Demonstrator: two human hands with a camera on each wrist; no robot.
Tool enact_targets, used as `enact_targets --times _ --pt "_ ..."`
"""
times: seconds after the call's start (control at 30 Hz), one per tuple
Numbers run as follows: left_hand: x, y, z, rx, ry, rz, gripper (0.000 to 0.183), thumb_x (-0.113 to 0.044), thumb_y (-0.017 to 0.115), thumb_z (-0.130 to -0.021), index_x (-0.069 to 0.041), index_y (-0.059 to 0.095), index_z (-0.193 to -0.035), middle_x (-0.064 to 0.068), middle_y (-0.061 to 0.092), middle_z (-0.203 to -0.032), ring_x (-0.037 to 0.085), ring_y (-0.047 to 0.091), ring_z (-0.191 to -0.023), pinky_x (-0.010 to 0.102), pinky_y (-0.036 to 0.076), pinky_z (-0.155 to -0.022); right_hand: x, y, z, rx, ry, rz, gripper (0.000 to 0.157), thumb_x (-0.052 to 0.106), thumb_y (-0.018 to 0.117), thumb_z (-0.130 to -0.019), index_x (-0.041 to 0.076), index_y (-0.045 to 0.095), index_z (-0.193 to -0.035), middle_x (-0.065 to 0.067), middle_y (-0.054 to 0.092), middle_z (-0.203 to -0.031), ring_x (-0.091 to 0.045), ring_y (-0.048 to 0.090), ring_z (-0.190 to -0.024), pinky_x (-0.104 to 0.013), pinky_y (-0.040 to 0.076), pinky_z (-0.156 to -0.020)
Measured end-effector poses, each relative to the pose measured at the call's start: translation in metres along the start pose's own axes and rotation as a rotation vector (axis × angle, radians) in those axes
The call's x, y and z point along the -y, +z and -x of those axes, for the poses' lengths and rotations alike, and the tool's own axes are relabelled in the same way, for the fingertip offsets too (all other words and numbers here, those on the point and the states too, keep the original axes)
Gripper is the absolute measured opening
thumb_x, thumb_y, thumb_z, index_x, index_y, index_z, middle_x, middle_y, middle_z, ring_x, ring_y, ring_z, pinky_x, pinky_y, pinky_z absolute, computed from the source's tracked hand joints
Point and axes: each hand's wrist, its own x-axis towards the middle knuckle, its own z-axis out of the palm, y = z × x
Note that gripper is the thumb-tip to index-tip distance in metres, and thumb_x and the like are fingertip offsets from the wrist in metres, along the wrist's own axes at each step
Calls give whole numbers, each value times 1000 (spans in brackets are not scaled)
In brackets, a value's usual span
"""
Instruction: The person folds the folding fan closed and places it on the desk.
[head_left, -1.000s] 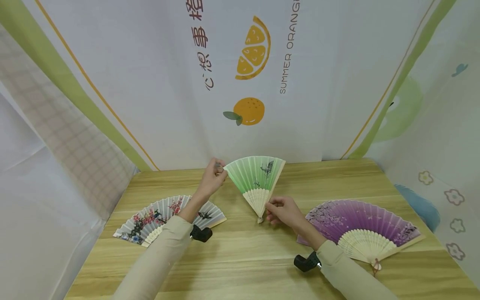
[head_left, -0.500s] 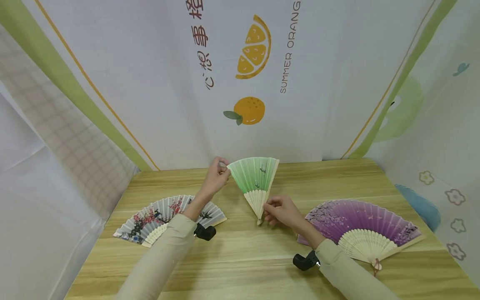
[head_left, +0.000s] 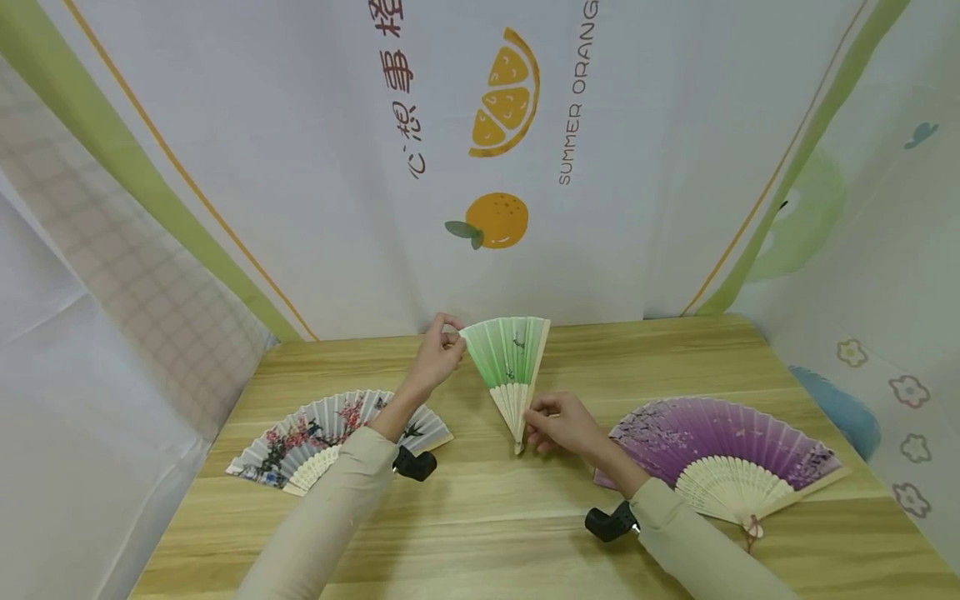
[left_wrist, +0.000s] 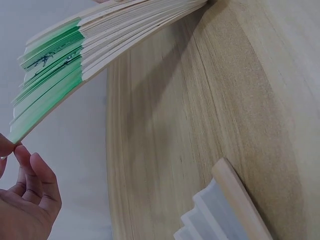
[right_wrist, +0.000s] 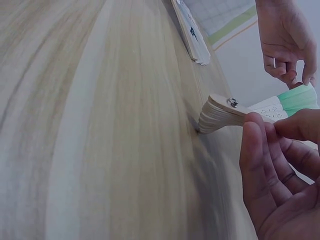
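Observation:
Between both hands a green folding fan [head_left: 510, 354] is held partly spread above the table, its pale ribs pointing toward me. My left hand [head_left: 438, 354] pinches the upper left corner of its green leaf; the left wrist view shows thumb and fingertips meeting on that corner [left_wrist: 17, 137]. Lower down, my right hand [head_left: 562, 423] grips the right outer rib near the pivot. In the right wrist view the riveted end [right_wrist: 225, 107] sticks out past the right fingertips, raised off the wood. The folds look bunched close together in the left wrist view.
A spread white fan with red blossoms [head_left: 322, 429] lies at the left, partly under the left forearm. To the right lies a spread purple fan [head_left: 697, 433] with a tassel, partly behind the right wrist. The wooden table [head_left: 480, 517] meets a printed cloth backdrop [head_left: 337, 250].
The green fan has narrowed. Its right edge has swung leftward, and my left hand has moved slightly right with its corner. My right hand stays nearly in place.

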Motion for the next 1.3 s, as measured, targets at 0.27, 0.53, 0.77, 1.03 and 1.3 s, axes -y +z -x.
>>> enact_targets --times 0.27,0.53,0.77,1.03,1.3 --pt "-4 0 0 -20 -30 -11 24 6 47 -97 -1 44 -119 5 52 -73 11 40 -56 22 36 -55 4 2 -1 29 -24 34 16 4 61 -101 -5 66 -89 -11 64 -80 -24 69 -68 -37 59 -58" --pt "-14 2 0 -28 -31 -7 25 8 47 -95 0 45 -119 22 62 -89 11 45 -62 23 40 -58 9 0 -3 59 -68 93 18 5 62 -100 -4 67 -85 -12 65 -77 -23 67 -65 -39 59 -57" --pt "-18 5 -1 -12 -47 -12 23 5 47 -97 -5 45 -118 24 62 -93 11 43 -60 24 40 -60 12 -2 -4 95 -83 150 18 6 62 -100 -2 67 -85 -12 65 -76 -22 67 -64 -38 59 -56" --pt "-22 7 0 11 -22 -2 23 5 46 -98 -5 45 -119 17 59 -83 11 39 -57 25 35 -57 17 -3 -5 125 -96 172 19 6 62 -100 -2 66 -83 -11 66 -74 -23 66 -63 -40 59 -55" --pt "-22 8 -1 25 -1 12 24 6 45 -97 -4 45 -119 13 53 -76 12 35 -56 25 30 -55 18 -2 -7 141 -119 194 20 -1 58 -100 -8 64 -83 -18 65 -74 -36 66 -64 -55 58 -59"
